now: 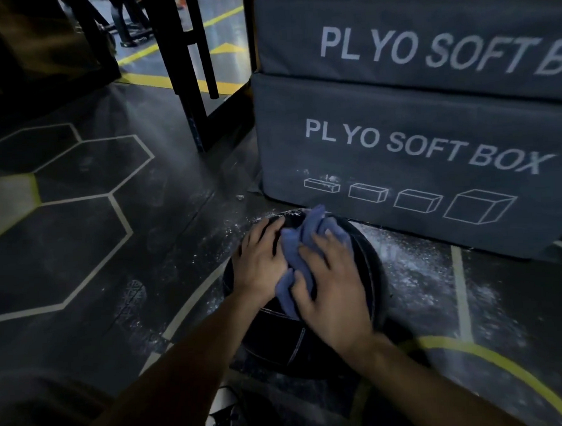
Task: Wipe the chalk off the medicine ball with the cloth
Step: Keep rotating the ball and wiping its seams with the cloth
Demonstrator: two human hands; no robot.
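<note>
On the far left the dark gym floor (78, 223) carries pale hexagon outlines, one cell filled a dull yellow-grey. Nearer the middle, white chalk dust (241, 228) speckles the floor beside the ball.

The medicine ball (280, 340) sits on the floor at lower centre, just in front of the stacked boxes — black, glossy, with light stitched seams running across its panels. Its top is mostly hidden under hands and cloth; whether chalk lies there cannot be told.

The left hand (259, 266) rests flat on the ball's upper left side, fingers straight and spread, gripping nothing, the fingertips touching the edge of the cloth.

The cloth (302, 244) is blue-grey, bunched and crumpled on the ball's crown, a fold standing up at the far side.

The right hand (332, 294) presses down on the cloth, its fingers loosely bent over the folds and bunching them.

More chalk (395, 249) is smeared on the floor to the right, across a pale line. Behind stands a grey soft box (400, 161) printed "PL YO SOFT BOX" with box outlines — a second (410, 40) stacked on it. A yellow curved line (495, 358) crosses the lower right floor.
</note>
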